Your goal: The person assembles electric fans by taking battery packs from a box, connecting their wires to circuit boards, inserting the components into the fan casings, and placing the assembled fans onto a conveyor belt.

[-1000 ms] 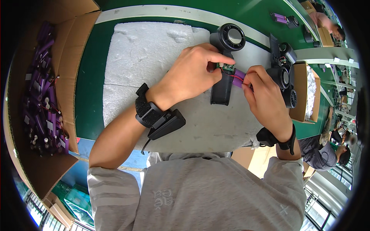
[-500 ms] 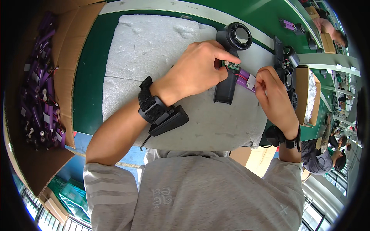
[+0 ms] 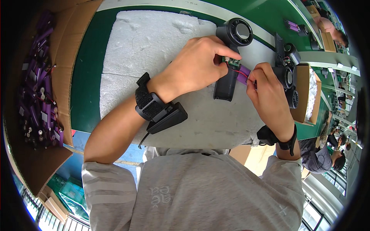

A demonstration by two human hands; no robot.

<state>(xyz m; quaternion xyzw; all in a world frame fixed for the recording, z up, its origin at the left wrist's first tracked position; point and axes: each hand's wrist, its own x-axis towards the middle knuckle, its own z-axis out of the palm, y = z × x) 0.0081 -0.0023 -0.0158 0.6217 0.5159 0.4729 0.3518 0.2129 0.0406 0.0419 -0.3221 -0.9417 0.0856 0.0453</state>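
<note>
A black handheld fan lies on white foam, its round fan head (image 3: 243,31) at the far end and its open handle shell (image 3: 224,87) toward me. My left hand (image 3: 198,61) is closed on the fan, thumb and index finger at the small green circuit board (image 3: 231,61) near the neck. Beside the handle, a purple battery pack (image 3: 242,74) with red wires is pinched in my right hand (image 3: 269,90). The fingers hide part of the pack, and I cannot tell how its wires join the board.
The foam block (image 3: 154,42) covers the green table (image 3: 87,88). A cardboard box (image 3: 75,50) of purple battery packs stands left. More black fan parts (image 3: 286,77) and a small carton (image 3: 314,98) with white contents are at right. Other people sit farther right.
My right hand has moved left, closer to the handle, bringing the purple battery pack with it. My left hand keeps its hold on the fan.
</note>
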